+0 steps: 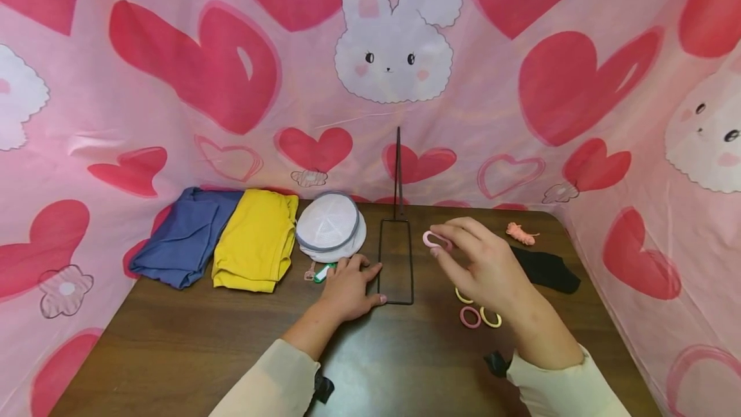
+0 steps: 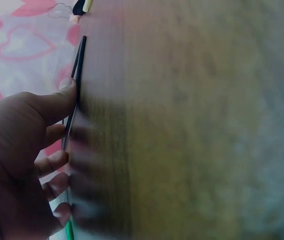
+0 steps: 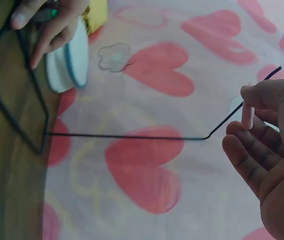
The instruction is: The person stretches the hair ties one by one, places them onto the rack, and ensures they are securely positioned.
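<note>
Cream sleeves (image 1: 272, 378) are filling five and seven o'clock. The left hand (image 1: 350, 288) is touching the black wire stand (image 1: 395, 220) along its base, fingers loosely extended — probably steadying it. At the base's two o'clock, the right hand (image 1: 483, 262) is pinching a pale pink ring (image 1: 426, 239) between thumb and fingertips, presumably keeping its opening unblocked; whether it is touching the stand, I cannot tell. Yellow rings (image 1: 493, 327) and a darker pink ring (image 1: 470, 327) are lying at four o'clock, apparently within easy reach — a white hat (image 1: 329, 224) is sitting at ten.

Small black pieces (image 1: 324, 389) sit beside both cream sleeves (image 1: 269, 378).
</note>
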{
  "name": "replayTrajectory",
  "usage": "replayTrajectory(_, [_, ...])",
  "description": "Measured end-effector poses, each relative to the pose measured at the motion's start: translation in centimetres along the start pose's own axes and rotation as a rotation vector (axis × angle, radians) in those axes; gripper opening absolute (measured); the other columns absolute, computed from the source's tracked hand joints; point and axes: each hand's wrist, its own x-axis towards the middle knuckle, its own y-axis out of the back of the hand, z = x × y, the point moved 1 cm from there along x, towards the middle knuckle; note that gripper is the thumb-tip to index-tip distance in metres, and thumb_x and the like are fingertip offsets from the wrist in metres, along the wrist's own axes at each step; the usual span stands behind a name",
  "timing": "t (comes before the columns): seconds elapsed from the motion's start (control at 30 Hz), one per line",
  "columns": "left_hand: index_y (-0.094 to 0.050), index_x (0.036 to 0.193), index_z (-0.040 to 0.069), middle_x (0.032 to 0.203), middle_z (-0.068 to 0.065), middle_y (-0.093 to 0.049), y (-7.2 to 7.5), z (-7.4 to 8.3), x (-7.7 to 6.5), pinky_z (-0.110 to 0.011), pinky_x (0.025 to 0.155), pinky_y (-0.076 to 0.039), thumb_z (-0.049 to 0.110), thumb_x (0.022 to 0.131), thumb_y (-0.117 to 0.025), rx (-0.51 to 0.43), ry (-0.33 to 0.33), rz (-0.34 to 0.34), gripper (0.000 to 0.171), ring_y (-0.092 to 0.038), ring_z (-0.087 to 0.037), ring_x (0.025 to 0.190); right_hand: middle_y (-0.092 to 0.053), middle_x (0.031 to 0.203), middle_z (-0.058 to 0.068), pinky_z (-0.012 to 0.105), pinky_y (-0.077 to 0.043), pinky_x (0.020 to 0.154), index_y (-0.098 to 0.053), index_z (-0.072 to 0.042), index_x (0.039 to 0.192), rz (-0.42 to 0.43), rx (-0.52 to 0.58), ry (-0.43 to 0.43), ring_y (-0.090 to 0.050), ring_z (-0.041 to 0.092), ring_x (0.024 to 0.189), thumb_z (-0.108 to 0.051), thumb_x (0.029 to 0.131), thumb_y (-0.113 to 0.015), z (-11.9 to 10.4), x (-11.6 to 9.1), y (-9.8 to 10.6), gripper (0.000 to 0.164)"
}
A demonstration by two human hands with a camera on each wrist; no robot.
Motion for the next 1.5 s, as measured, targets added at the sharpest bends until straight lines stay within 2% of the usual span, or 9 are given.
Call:
replayTrajectory(0.17, [-0.059, 0.15, 0.029, 0.141, -0.004, -0.05, 0.3, 0.1, 0.2, -0.05, 0.086, -0.038, 0.062, 0.085, -0.077, -0.012, 0.022, -0.01, 0.075, -0.045, -0.03, 0.122, -0.072, 0.11, 0.001, 0.027, -0.054, 0.077, -0.077, -0.007, 0.118, 0.056, 0.024, 0.05, -0.065, 0.012, 0.087, -0.015, 0.087, -0.079, -1.1, 1.7, 0.1, 0.032])
replayTrajectory(0.4, [-0.06, 0.149, 0.03, 0.139, -0.004, -0.051, 0.4, 0.0, 0.4, -0.051, 0.085, -0.039, 0.062, 0.083, -0.078, -0.011, 0.035, -0.016, 0.076, -0.046, -0.031, 0.12, -0.072, 0.104, 0.007, 0.032, -0.055, 0.074, -0.077, -0.003, 0.114, 0.161, 0.031, 0.145, -0.066, 0.016, 0.084, -0.02, 0.095, -0.072, -2.3, 3.9, 0.2, 0.026])
replayTrajectory(0.6, [-0.061, 0.147, 0.029, 0.137, -0.005, -0.052, 0.4, 0.1, 0.5, -0.051, 0.084, -0.039, 0.062, 0.082, -0.08, -0.014, 0.027, 0.011, 0.075, -0.047, -0.03, 0.119, -0.071, 0.102, 0.008, 0.033, -0.056, 0.074, -0.077, -0.002, 0.114, 0.171, 0.038, 0.172, -0.066, 0.016, 0.083, -0.021, 0.097, -0.071, -2.8, 4.9, 0.1, 0.026])
replayTrajectory(0.87, [-0.061, 0.148, 0.029, 0.135, -0.006, -0.053, 0.4, 0.4, 0.5, -0.054, 0.085, -0.041, 0.061, 0.082, -0.08, -0.018, 0.044, 0.008, 0.075, -0.047, -0.03, 0.119, -0.071, 0.104, 0.009, 0.036, -0.058, 0.071, -0.077, -0.004, 0.116, 0.162, -0.003, 0.171, -0.066, 0.017, 0.083, -0.022, 0.097, -0.07, -2.6, 5.6, -0.3, 0.027])
replayTrajectory(1.07, [-0.061, 0.147, 0.029, 0.134, -0.006, -0.053, 0.6, 0.7, 0.3, -0.055, 0.086, -0.042, 0.061, 0.082, -0.08, -0.01, 0.06, 0.003, 0.075, -0.048, -0.03, 0.12, -0.071, 0.105, 0.009, 0.037, -0.057, 0.07, -0.077, -0.005, 0.117, 0.144, -0.016, 0.154, -0.065, 0.018, 0.084, -0.014, 0.09, -0.075, -1.9, 5.8, -0.7, 0.029])
replayTrajectory(1.17, [-0.061, 0.147, 0.03, 0.134, -0.006, -0.053, 0.8, 0.8, 0.4, -0.056, 0.086, -0.042, 0.061, 0.082, -0.08, -0.004, 0.066, -0.001, 0.075, -0.047, -0.03, 0.12, -0.071, 0.107, 0.009, 0.037, -0.057, 0.072, -0.077, -0.005, 0.117, 0.128, -0.007, 0.119, -0.065, 0.017, 0.085, -0.011, 0.087, -0.078, -1.5, 6.0, -0.9, 0.03])
replayTrajectory(1.3, [-0.061, 0.147, 0.03, 0.134, -0.006, -0.053, 0.8, 0.9, 0.4, -0.057, 0.087, -0.042, 0.061, 0.082, -0.08, -0.003, 0.073, -0.004, 0.075, -0.047, -0.031, 0.121, -0.07, 0.111, 0.009, 0.038, -0.057, 0.076, -0.076, -0.006, 0.12, 0.095, -0.01, 0.064, -0.065, 0.018, 0.091, -0.011, 0.089, -0.079, -0.7, 6.4, -1.3, 0.031])
replayTrajectory(1.5, [-0.061, 0.147, 0.03, 0.134, -0.006, -0.053, 0.8, 1.0, 0.3, -0.056, 0.086, -0.041, 0.06, 0.082, -0.081, -0.009, 0.081, -0.009, 0.075, -0.047, -0.031, 0.121, -0.068, 0.111, 0.01, 0.037, -0.057, 0.076, -0.076, -0.005, 0.121, 0.074, -0.024, 0.038, -0.065, 0.02, 0.09, -0.013, 0.092, -0.076, 0.4, 7.3, -2.2, 0.03])
